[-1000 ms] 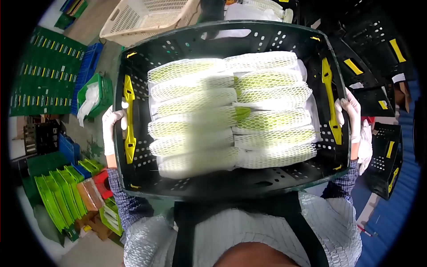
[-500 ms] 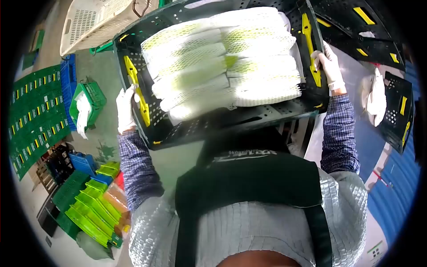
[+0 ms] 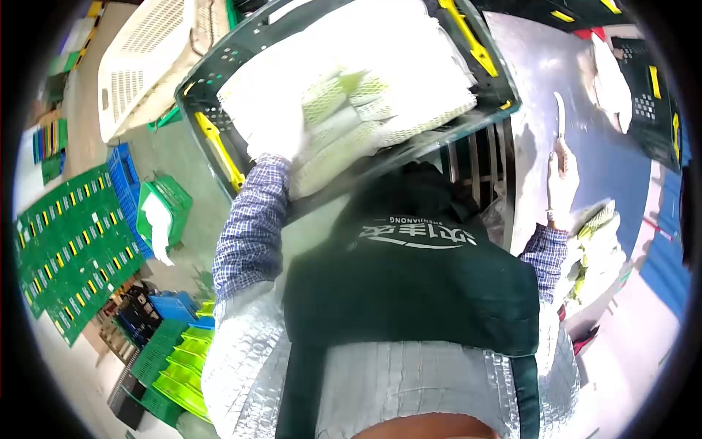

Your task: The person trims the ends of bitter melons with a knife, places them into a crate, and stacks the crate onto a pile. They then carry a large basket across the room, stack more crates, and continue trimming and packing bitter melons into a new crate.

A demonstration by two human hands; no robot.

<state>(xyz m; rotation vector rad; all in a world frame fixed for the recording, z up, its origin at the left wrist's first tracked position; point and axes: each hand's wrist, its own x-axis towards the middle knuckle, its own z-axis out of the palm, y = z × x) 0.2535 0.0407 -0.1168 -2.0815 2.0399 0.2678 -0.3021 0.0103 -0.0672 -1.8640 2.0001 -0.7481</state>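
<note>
A dark green crate point(image 3: 491, 115) with yellow handles, tilted in view, holds rows of pale green produce in white foam netting point(image 3: 365, 99). My left hand point(image 3: 281, 132), in a white glove, reaches over the crate's near left part onto the netted produce; glare washes out its fingers. Off to the right, my gloved right hand point(image 3: 563, 183) is closed around the handle of a knife with a slim curved blade point(image 3: 561, 110), pointing away from me above the grey table point(image 3: 523, 51).
A pile of leafy produce point(image 3: 596, 252) lies right of my right forearm. A white bundle point(image 3: 610, 84) and another dark crate point(image 3: 647, 95) stand farther right. To the left are a beige basket point(image 3: 135, 73), a green basket point(image 3: 175, 201) and lime-green crates point(image 3: 179, 373).
Both hands have left the crate's side handles. The left moved onto the produce; the right moved right and down and now holds a knife. The crate appears shifted up and left in view.
</note>
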